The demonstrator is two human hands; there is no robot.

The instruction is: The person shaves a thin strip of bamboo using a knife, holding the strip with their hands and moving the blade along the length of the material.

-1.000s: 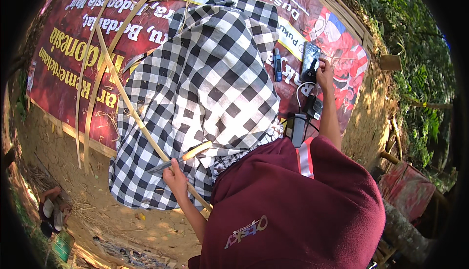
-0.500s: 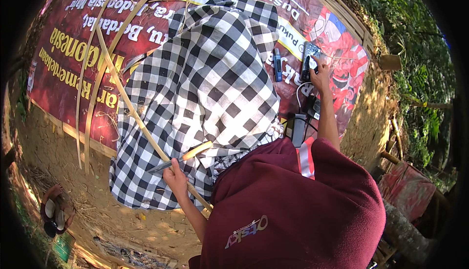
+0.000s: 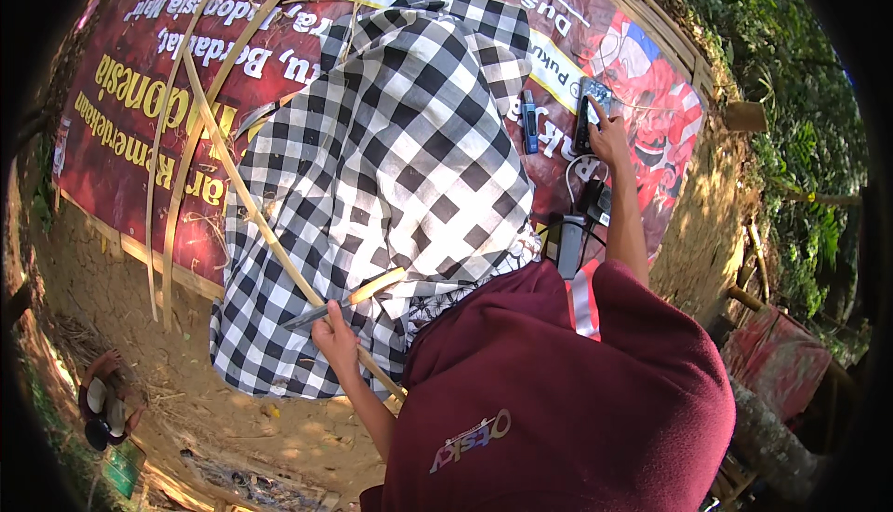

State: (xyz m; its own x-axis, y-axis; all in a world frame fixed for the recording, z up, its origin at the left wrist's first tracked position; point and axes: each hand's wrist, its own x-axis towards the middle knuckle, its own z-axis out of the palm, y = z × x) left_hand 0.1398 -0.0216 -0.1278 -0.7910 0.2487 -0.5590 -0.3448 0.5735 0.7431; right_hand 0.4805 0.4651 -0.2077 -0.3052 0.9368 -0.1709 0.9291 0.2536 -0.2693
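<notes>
My left hand [image 3: 339, 339] is closed round a long, pale bamboo strip [image 3: 270, 233] and a knife. The knife [image 3: 375, 285] has a light wooden handle and a grey blade, and it lies crosswise over the strip just above my fingers. The strip slants across my lap, which a black-and-white checked cloth [image 3: 419, 140] covers. To the right, my right hand [image 3: 610, 140] reaches out with its index finger stretched onto the screen of a phone [image 3: 584, 131]. The phone lies on a printed red banner [image 3: 112, 154], and my right hand does not grip it.
A slim blue device [image 3: 529, 123] lies left of the phone. A grey power bank [image 3: 569, 244] with cables sits by my right hip. More bamboo strips [image 3: 177, 196] cross the banner at left. Bare earth [image 3: 84, 261] surrounds it, and another person [image 3: 107, 400] is at the lower left.
My right index fingertip has shifted slightly up and left over the phone screen. My left hand, the knife and the bamboo strip stay almost where they were.
</notes>
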